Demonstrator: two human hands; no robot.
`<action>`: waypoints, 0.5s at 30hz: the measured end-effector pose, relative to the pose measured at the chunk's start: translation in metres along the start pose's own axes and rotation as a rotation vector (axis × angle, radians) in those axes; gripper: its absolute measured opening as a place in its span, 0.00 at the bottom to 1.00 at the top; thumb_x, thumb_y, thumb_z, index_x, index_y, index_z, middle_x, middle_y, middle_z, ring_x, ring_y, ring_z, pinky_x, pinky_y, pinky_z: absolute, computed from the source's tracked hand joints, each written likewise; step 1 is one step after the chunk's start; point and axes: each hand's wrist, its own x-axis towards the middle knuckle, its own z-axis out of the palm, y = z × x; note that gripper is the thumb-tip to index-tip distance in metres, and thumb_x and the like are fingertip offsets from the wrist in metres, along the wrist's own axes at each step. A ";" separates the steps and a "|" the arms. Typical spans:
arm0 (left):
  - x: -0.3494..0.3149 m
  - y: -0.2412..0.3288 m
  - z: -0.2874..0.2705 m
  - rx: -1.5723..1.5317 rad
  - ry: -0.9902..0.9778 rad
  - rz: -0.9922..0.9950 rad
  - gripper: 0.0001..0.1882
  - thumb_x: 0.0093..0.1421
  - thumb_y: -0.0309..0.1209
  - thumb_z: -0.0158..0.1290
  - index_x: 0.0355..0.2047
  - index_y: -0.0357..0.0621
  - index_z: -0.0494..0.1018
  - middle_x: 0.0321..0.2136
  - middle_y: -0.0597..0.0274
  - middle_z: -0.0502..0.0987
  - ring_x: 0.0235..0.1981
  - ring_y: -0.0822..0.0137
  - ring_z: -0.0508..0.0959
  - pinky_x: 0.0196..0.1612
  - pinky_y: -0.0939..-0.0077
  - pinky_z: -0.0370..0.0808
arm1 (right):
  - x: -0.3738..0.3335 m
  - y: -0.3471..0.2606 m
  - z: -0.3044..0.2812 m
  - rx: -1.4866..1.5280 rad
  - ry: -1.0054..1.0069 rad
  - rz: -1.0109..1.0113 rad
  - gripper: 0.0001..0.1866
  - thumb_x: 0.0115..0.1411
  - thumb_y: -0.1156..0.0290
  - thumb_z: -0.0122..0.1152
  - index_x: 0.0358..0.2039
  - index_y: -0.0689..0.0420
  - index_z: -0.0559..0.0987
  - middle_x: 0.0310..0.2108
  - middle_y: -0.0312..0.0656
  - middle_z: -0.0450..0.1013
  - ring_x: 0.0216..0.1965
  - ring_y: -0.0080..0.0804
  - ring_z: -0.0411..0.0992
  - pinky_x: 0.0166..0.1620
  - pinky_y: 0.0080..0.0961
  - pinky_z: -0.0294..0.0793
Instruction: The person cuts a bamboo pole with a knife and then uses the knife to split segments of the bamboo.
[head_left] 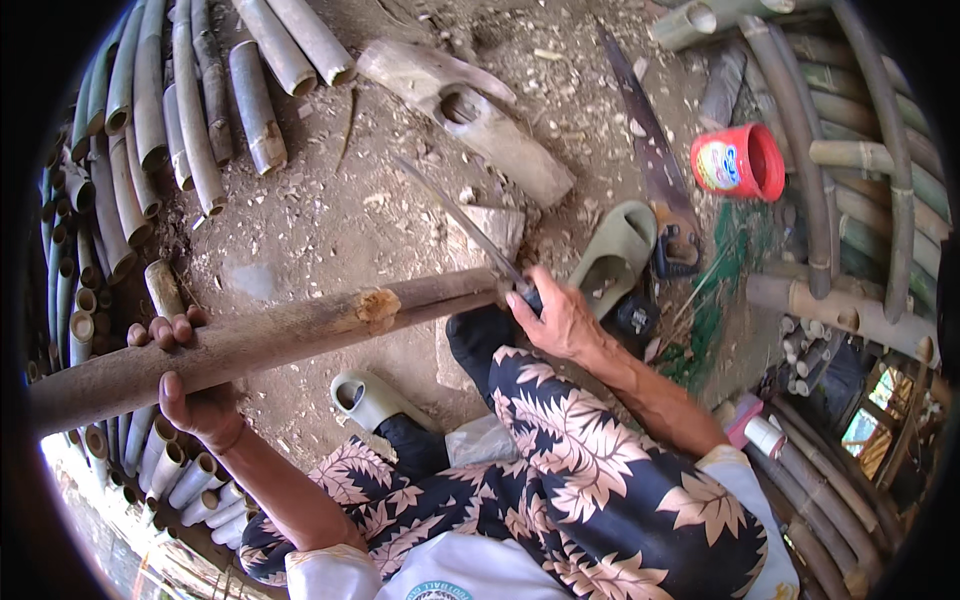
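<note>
A thick brown bamboo pole (270,335) slants across in front of me, its right end split or notched, with a pale chipped patch at a node. My left hand (190,375) wraps around the pole near its left end, fingers over the far side and thumb on the near side. In my right hand (555,315) is the dark handle of a long knife (462,217); its thin blade points up and to the left, above the ground. The handle is close to the pole's right end; whether they touch I cannot tell.
Cut bamboo lengths (150,90) lie stacked at the left. Beyond the pole is a wooden block with a hole (510,140). A handsaw (650,130), a red tub (735,163) and an olive clog (620,255) are at the right, near a bamboo rack (860,155). Chips litter the dirt.
</note>
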 end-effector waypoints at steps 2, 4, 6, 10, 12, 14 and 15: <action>-0.001 0.002 -0.002 0.007 0.005 -0.007 0.33 0.48 0.35 0.62 0.52 0.47 0.58 0.38 0.63 0.66 0.45 0.63 0.69 0.66 0.60 0.57 | -0.002 -0.021 -0.002 0.107 0.142 -0.152 0.18 0.62 0.61 0.59 0.42 0.64 0.70 0.24 0.54 0.74 0.24 0.53 0.76 0.27 0.41 0.75; 0.000 0.002 -0.003 0.008 0.003 -0.014 0.33 0.48 0.34 0.62 0.52 0.47 0.58 0.38 0.63 0.66 0.45 0.63 0.69 0.67 0.61 0.57 | -0.008 -0.019 0.003 0.204 0.224 -0.230 0.18 0.62 0.62 0.60 0.42 0.64 0.70 0.24 0.53 0.74 0.23 0.52 0.76 0.26 0.40 0.75; 0.002 0.001 -0.001 -0.003 -0.001 -0.019 0.33 0.48 0.34 0.62 0.52 0.47 0.58 0.37 0.63 0.65 0.46 0.62 0.70 0.67 0.60 0.57 | -0.008 0.000 0.012 0.155 0.284 -0.321 0.19 0.61 0.62 0.60 0.42 0.65 0.70 0.24 0.54 0.74 0.23 0.50 0.76 0.26 0.39 0.75; 0.003 -0.001 0.011 0.000 0.000 -0.019 0.31 0.50 0.35 0.62 0.52 0.45 0.60 0.39 0.60 0.67 0.47 0.60 0.70 0.68 0.59 0.56 | -0.009 0.048 0.025 -0.048 -0.213 0.216 0.20 0.61 0.56 0.57 0.39 0.62 0.68 0.28 0.62 0.74 0.29 0.65 0.74 0.34 0.52 0.73; 0.001 -0.001 0.033 -0.016 0.256 -0.061 0.30 0.53 0.37 0.61 0.52 0.42 0.62 0.40 0.57 0.69 0.47 0.59 0.71 0.67 0.58 0.58 | -0.015 0.049 0.031 -0.058 -0.189 0.168 0.20 0.61 0.56 0.57 0.39 0.62 0.68 0.29 0.63 0.74 0.31 0.64 0.74 0.36 0.52 0.73; 0.001 0.003 0.041 -0.089 0.398 -0.110 0.26 0.59 0.38 0.57 0.53 0.40 0.64 0.42 0.55 0.72 0.46 0.60 0.73 0.62 0.57 0.65 | -0.017 0.055 0.035 -0.071 -0.183 0.189 0.21 0.61 0.55 0.57 0.40 0.62 0.68 0.30 0.62 0.75 0.35 0.64 0.74 0.38 0.52 0.72; 0.002 0.003 0.032 -0.016 0.451 -0.056 0.26 0.59 0.38 0.56 0.54 0.41 0.64 0.43 0.55 0.73 0.45 0.60 0.74 0.61 0.57 0.66 | -0.019 0.049 0.034 -0.051 -0.178 0.192 0.21 0.61 0.56 0.57 0.41 0.62 0.68 0.30 0.61 0.75 0.34 0.63 0.74 0.37 0.51 0.73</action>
